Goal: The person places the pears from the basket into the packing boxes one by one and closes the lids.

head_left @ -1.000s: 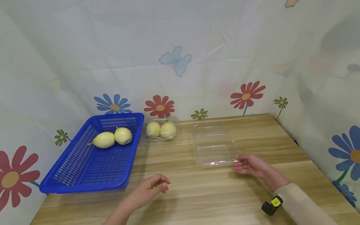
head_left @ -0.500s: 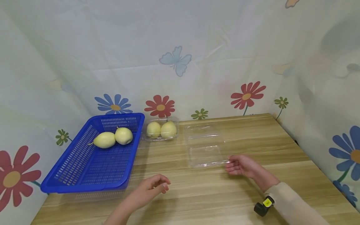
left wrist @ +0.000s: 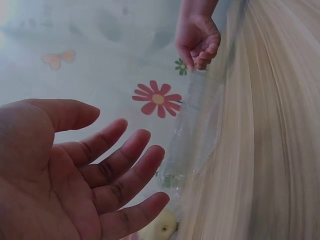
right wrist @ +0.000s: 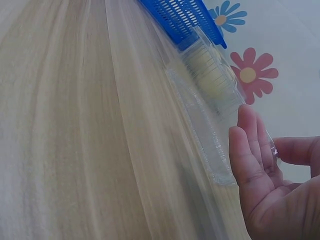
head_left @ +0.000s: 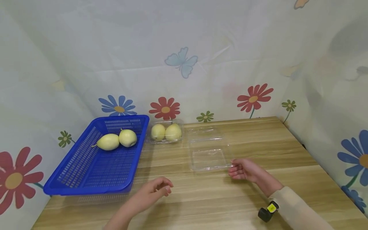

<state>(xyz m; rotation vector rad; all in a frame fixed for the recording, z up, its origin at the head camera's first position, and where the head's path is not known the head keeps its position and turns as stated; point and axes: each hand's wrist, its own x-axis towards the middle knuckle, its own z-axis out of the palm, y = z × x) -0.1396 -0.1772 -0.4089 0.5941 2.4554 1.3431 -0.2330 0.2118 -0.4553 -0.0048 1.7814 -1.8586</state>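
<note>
A clear, rectangular plastic container (head_left: 209, 156) lies just ahead of the right hand (head_left: 244, 171) and to its left; the right hand pinches the near right corner between thumb and fingers, the other fingers gently bent. The left hand (head_left: 150, 193) hovers nearer the body than the container and to its left, thumb apart from its relaxed, half-spread fingers, with nothing in its grasp.

Well ahead of the left hand stands a second clear plastic container (head_left: 165, 141), holding two round, pale yellow pears (head_left: 173, 132) side by side. To the left of that hand is a blue, rectangular, slotted plastic basket (head_left: 86, 192) with two pale yellow-green pears (head_left: 107, 142) touching in its far half.

Beneath both hands spreads a light-brown, wood-grained tabletop (head_left: 201, 201). Beyond them hangs a whitish sheet (head_left: 129, 48) printed with flowers and butterflies. A black device with a yellow label (head_left: 265, 214) sits at the right wrist, by a cream sleeve (head_left: 299, 207).
</note>
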